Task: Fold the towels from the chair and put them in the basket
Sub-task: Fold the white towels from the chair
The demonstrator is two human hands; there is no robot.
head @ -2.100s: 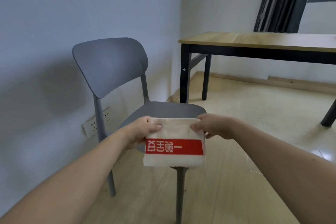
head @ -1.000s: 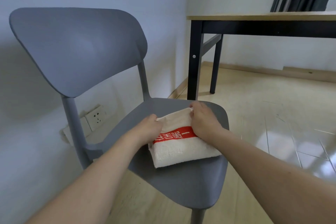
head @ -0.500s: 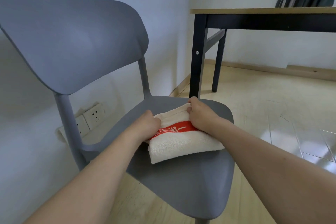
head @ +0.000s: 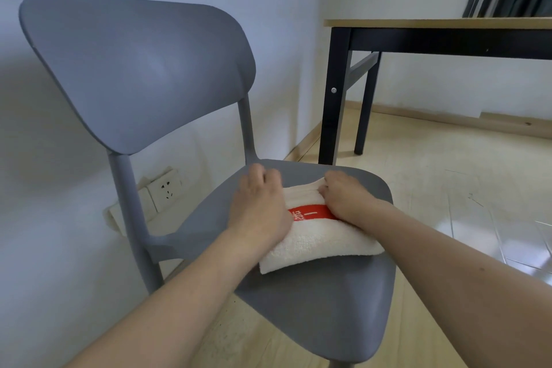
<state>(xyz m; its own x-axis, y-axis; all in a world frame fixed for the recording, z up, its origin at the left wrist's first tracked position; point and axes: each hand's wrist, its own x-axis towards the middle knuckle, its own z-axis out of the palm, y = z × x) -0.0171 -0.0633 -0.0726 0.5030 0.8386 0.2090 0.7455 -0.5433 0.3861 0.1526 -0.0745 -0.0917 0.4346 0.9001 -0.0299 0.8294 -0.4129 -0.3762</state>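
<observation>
Because the chair (head: 313, 302) seat gives a flat bed, the folded towel (head: 316, 239) lies there. Left hand (head: 258, 206) presses its edge, fingers spread; right hand (head: 343, 197) pinches the far fold, likely to square it.

Both forearms are bare from the bottom edge of the view up to the wrists, with no sleeve showing on either. The left hand (head: 258, 203) and the right hand (head: 346, 199) are bare too, without gloves. The right forearm carries a small dark mole partway along it.
</observation>
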